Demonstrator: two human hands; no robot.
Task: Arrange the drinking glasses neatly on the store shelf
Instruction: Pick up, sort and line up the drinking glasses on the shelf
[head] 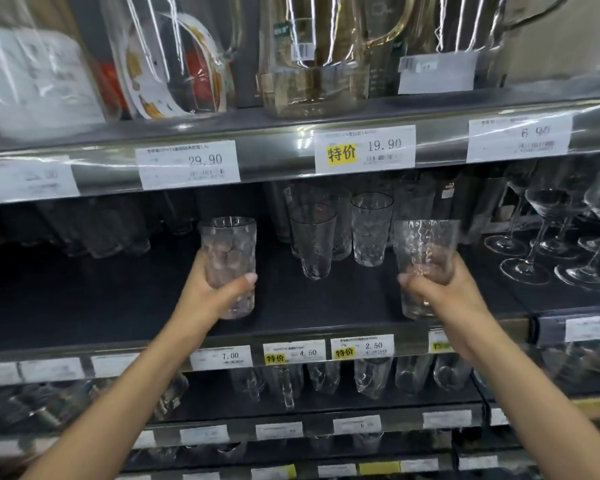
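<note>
A clear dimpled glass tumbler [227, 244] is gripped at its lower half by the left hand [205, 296], with the thumb across the front and the fingers curled behind. A second clear rippled tumbler [425, 244] is gripped likewise by the right hand [451, 292]. Both are held upright over the dark store shelf [118, 306], in front of two standing tumblers [314, 237].

You're in a shop, glassware aisle. Tiered dark shelves [84, 306] span the frame, each front edge lined with printed price labels [187, 164]: 29.90 upper left, 19.90 with a yellow promo flag [342, 154] top centre, 7.00, 4.50 and 2.50 mid-frame. Barcode sticker [303, 51] on a glass jug [312, 88] up top. Identical tumblers [371, 230] stocked together at centre, wine glasses [548, 204] at right.
</note>
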